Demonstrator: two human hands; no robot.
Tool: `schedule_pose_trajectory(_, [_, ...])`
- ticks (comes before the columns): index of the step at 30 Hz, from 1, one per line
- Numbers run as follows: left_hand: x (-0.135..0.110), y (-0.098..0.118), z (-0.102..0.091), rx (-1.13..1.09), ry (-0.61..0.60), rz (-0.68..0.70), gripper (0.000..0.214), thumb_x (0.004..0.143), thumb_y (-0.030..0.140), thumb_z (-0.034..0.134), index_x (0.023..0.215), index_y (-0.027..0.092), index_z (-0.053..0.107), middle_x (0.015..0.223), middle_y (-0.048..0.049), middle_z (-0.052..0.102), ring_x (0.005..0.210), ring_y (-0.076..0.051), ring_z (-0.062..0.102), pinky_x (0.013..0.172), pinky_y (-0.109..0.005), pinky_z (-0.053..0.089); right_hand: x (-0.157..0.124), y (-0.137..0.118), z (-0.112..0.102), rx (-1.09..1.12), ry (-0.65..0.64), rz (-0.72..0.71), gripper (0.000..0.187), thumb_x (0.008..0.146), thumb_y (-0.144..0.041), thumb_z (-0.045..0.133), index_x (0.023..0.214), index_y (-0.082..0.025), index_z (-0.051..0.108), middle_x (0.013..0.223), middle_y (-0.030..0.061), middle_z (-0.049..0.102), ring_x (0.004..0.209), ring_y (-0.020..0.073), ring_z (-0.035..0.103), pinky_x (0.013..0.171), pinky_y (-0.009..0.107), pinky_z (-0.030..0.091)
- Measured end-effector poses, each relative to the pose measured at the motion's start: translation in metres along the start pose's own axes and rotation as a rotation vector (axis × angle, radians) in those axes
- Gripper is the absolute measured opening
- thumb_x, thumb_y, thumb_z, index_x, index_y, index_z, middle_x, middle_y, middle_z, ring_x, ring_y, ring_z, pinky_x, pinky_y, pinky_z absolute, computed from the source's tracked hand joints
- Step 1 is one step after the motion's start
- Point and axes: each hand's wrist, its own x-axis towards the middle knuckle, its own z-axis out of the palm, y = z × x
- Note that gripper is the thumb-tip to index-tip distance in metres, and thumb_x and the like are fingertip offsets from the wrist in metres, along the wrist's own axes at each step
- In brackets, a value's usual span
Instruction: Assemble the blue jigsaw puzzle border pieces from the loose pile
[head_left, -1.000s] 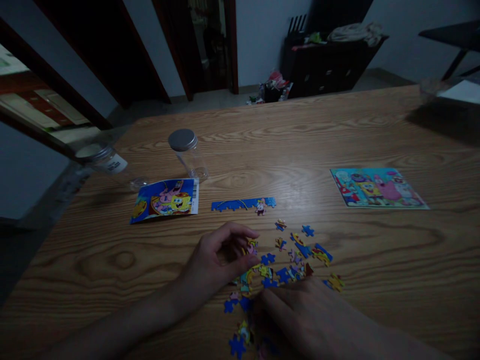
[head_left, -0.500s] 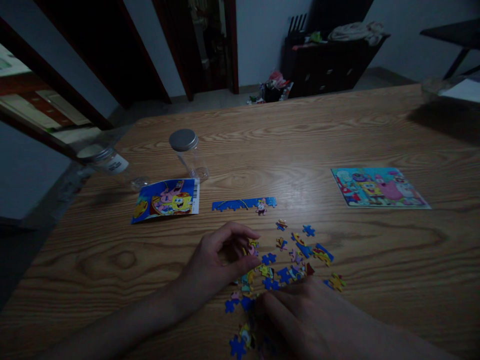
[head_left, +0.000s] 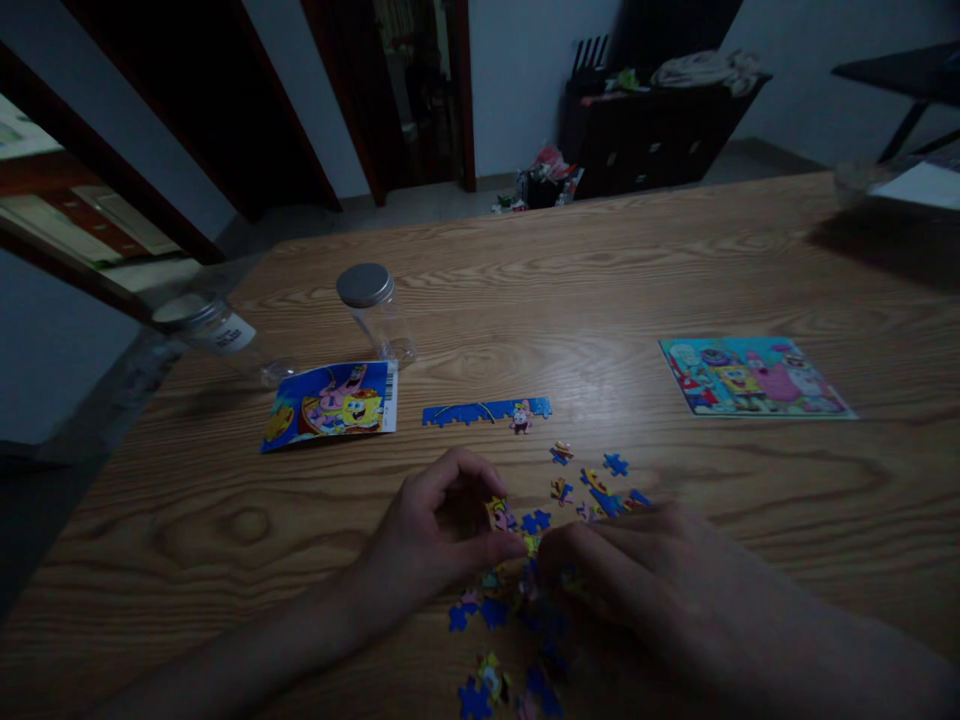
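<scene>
My left hand [head_left: 442, 520] pinches a pink and yellow puzzle piece [head_left: 500, 515] between thumb and fingertips, just above the loose pieces. My right hand [head_left: 630, 570] is curled low over the pile, close to the left thumb; whatever its fingers grip is hidden beneath them. Blue and yellow puzzle pieces [head_left: 474, 697] lie scattered around and under both hands. Beyond the hands rests a joined strip of puzzle pieces [head_left: 480, 412], mostly blue, with a small cartoon figure near its right end.
A picture card [head_left: 337, 402] lies left of the strip, and another picture sheet [head_left: 757, 378] lies to the right. Two clear jars stand behind the left card, one with a plain grey lid [head_left: 365, 285], one with a label [head_left: 234, 334]. A clear bowl [head_left: 855, 185] sits far right.
My right hand has moved up and right across the pile, uncovering pieces near the bottom and covering others at the right. The piece in my left hand has shifted slightly down and left.
</scene>
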Motion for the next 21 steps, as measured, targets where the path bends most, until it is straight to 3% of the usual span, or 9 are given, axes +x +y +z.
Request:
schedule_pose_trajectory(7, [-0.002, 0.001, 0.0, -0.016, -0.026, -0.018, 0.033, 0.075, 0.024, 0.094, 0.097, 0.02, 0.069, 0.082, 0.0017, 0.067, 0.069, -0.012, 0.062, 0.063, -0.021, 0.052, -0.002, 0.004, -0.014, -0.01, 0.087, 0.027, 0.009, 0.102, -0.011, 0.051, 0.101, -0.019, 0.055, 0.077, -0.0001, 0.066, 0.052, 0.0133, 0.053, 0.05, 0.031, 0.028])
schedule_pose_trajectory(21, [-0.005, 0.002, -0.001, 0.058, -0.095, -0.017, 0.03, 0.078, 0.021, 0.092, 0.099, 0.021, 0.07, 0.09, 0.0014, 0.074, 0.08, -0.013, 0.072, 0.072, -0.021, 0.058, 0.002, 0.002, 0.002, -0.026, 0.078, -0.015, 0.013, 0.096, -0.007, 0.059, 0.102, -0.018, 0.054, 0.081, 0.0008, 0.066, 0.053, 0.0134, 0.051, 0.049, 0.032, 0.028])
